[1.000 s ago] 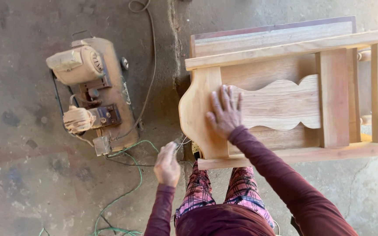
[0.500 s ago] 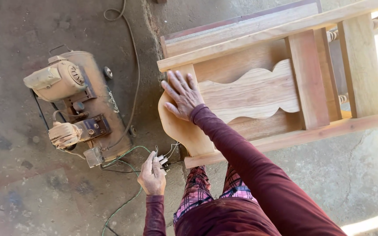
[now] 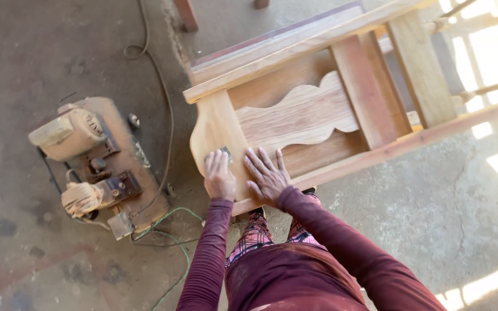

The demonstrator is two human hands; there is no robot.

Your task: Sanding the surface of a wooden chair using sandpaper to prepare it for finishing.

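Head view, looking straight down: both arms in dark red sleeves reach forward from the body and end side by side on the near end of a wooden frame (image 3: 329,109). The left hand (image 3: 219,175) lies palm down on the rounded end board (image 3: 217,135), fingers together and pointing away from the body, pressing a small grey piece (image 3: 225,153), which looks like sandpaper, whose edge peeks out past the fingertips; it is held flat under the hand rather than clenched. The right hand (image 3: 267,175) rests just beside it, released and flat, fingers spread, on the same board near the wavy-edged plank (image 3: 301,115) that runs away from the fingertips. Both wrists are bent slightly back, forearms nearly parallel. Below the hands, plaid trousers (image 3: 255,236) show between the sleeves. Well off to the left of the left hand, a dusty motor machine (image 3: 90,158) sits on the concrete floor (image 3: 30,57), with a green cable (image 3: 171,222) trailing from it toward the person's left arm.
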